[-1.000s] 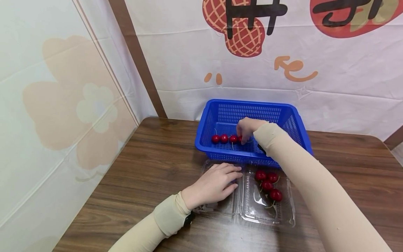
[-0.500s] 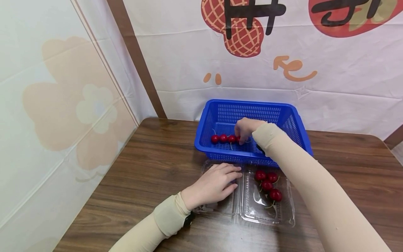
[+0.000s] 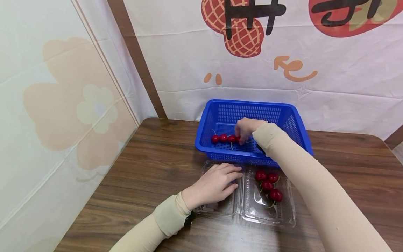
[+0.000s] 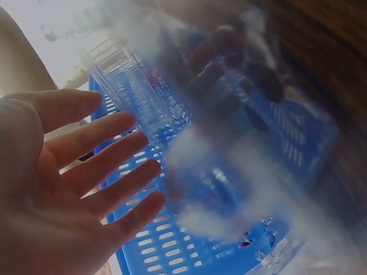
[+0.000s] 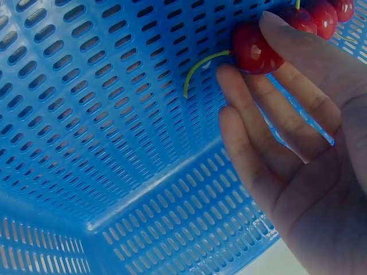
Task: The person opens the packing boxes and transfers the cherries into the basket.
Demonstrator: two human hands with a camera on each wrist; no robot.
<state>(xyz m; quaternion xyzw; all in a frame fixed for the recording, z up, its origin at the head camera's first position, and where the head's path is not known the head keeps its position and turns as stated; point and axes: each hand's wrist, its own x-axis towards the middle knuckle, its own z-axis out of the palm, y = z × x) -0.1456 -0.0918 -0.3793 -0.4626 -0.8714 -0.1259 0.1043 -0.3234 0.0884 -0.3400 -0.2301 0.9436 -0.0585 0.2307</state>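
Inside the blue basket (image 3: 248, 102), my right hand (image 3: 245, 128) pinches a red cherry (image 5: 250, 50) between thumb and fingers. In the right wrist view the cherry's green stem (image 5: 202, 64) curves away to the left. Three more cherries (image 3: 223, 138) lie in a row along the basket floor, beside the pinched one. My left hand (image 3: 216, 183), fingers spread and fairly straight, rests on the left half of a hinged clear plastic box (image 3: 232, 207). In the box's right half lie several cherries (image 3: 267, 186) with stems.
The opened box lies in front of the basket on a brown wood-grain table (image 3: 151, 168). Behind the table hangs a white printed cloth (image 3: 182, 101), and another with a pale flower print (image 3: 63, 105) stands at the left.
My right hand has shifted very slightly left in the basket, staying at the same cherry. The left hand stays where it was on the box.
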